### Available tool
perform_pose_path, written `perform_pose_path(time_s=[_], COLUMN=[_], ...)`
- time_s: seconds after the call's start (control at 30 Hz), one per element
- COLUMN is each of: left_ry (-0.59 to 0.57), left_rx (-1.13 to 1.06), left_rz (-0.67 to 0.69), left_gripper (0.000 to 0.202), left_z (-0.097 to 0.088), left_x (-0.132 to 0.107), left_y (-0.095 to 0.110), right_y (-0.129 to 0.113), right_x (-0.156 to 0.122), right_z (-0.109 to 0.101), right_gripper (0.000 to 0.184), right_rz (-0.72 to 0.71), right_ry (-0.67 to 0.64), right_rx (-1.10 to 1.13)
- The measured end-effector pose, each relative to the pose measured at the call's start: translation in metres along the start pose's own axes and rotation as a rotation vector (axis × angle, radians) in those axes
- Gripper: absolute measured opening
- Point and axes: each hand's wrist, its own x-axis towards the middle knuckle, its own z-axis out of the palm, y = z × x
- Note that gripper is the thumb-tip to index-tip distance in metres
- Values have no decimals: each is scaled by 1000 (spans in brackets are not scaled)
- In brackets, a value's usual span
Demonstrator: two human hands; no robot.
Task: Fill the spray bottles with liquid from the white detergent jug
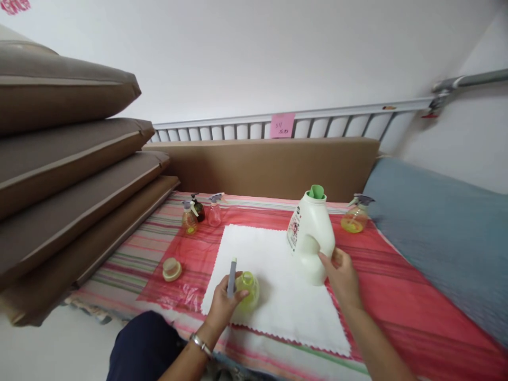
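My left hand (pixel 224 300) is closed around a small, clear yellow-green bottle (pixel 248 296) with no top on it. Between the same fingers stands a slim grey stick-like piece (pixel 232 278) with a pale tip; its kind is unclear. At the handle of a large white detergent jug (pixel 315 233), my right hand (pixel 343 272) has its thumb on the near side and its other fingers partly hidden behind. The jug is upright, with a green spout (pixel 316 191) in its mouth. Both bottle and jug are over a white cloth (pixel 273 312) with zigzag edges.
Spray bottles (pixel 189 219) (pixel 215 211) and a dark pump bottle (pixel 198 207) stand back left; another spray bottle (pixel 355 217) stands right. A round pale lid-like piece (pixel 172 269) lies left. Stacked brown cushions (pixel 79 143) rise at left, a blue-grey cloth (pixel 440 233) at right.
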Motion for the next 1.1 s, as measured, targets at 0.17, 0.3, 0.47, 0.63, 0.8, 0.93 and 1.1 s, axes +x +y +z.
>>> perform_pose_path(time_s=[0.17, 0.3, 0.47, 0.63, 0.8, 0.93, 1.1], left_ry=[-17, -23, -57, 44, 241, 184, 142], left_rx=[-32, -82, -163, -87, -82, -69, -104], left_rz=[6, -9, -2, -48, 194, 390, 446], left_gripper=[49, 50, 54, 51, 33, 28, 31], left_z=[-1, 0, 3, -17, -44, -38, -9], left_x=[3, 4, 4, 12, 23, 28, 37], left_y=[-4, -3, -3, 21, 104, 161, 168], right_y=[-7, -10, -18, -18, -11, -6, -3], right_x=[-66, -129, -160, -161, -159, -158, -159], right_z=[6, 55, 106, 117, 117, 118, 120], right_gripper=[52, 52, 74, 70, 73, 75, 75], right_rz=[-56, -129, -159, -150, -147, -160, -178], right_ry=[-125, -458, -591, -606, -611, -622, -609], right_rx=[17, 52, 83, 110, 137, 163, 188])
